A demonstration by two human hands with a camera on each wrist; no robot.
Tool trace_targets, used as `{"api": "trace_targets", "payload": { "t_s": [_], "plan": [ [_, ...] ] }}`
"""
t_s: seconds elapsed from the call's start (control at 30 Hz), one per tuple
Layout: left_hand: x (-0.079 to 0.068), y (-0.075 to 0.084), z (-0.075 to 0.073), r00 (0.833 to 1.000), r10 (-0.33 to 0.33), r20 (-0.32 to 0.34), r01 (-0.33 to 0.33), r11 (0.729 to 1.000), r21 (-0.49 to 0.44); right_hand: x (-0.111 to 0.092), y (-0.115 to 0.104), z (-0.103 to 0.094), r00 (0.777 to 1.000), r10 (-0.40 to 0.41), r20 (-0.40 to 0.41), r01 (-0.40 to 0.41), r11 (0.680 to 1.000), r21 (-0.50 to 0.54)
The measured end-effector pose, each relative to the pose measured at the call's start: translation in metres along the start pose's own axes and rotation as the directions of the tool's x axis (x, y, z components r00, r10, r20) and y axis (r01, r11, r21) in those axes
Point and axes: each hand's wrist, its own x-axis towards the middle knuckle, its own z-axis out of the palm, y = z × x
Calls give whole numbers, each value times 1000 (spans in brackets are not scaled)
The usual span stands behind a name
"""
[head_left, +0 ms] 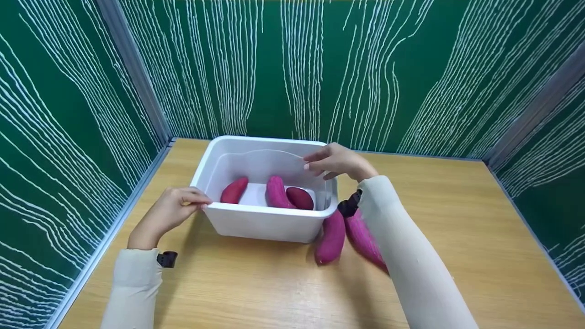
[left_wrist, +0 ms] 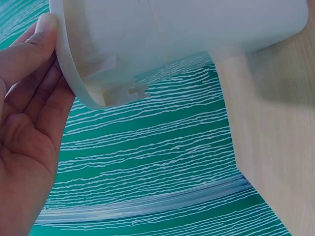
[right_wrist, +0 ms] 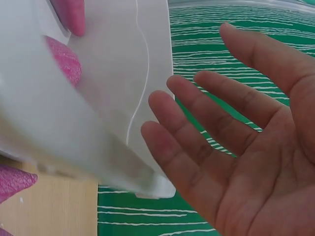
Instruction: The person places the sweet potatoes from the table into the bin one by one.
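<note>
A white plastic bin stands on the wooden table. My left hand grips its front left rim, with the thumb on one side and the fingers behind it in the left wrist view. Over the bin's right end is my right hand, its fingers spread and slightly bent, holding nothing. Inside the bin lie a red tapered piece, a ridged pink piece and a dark red piece; they look like sweet potatoes.
Two more long pink pieces lie on the table right of the bin: one smooth, one ridged and partly hidden by my right sleeve. Green walls with white wavy lines enclose the table's back and sides.
</note>
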Motion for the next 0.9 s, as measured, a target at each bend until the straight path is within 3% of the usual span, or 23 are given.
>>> {"api": "trace_targets", "payload": {
  "t_s": [0.33,0.63,0.9],
  "plan": [
    [0,0,0,1000,-20,7,20,1000,-1,-8,13,-11,998,-10,-59,11,1000,12],
    [-1,-1,2,1000,21,-12,-21,1000,-4,-15,32,-21,994,5,-112,-1,999,35],
    [-1,0,2,1000,2,-5,-2,1000,-19,-19,54,-27,989,31,-143,-22,998,61]
  ]
}}
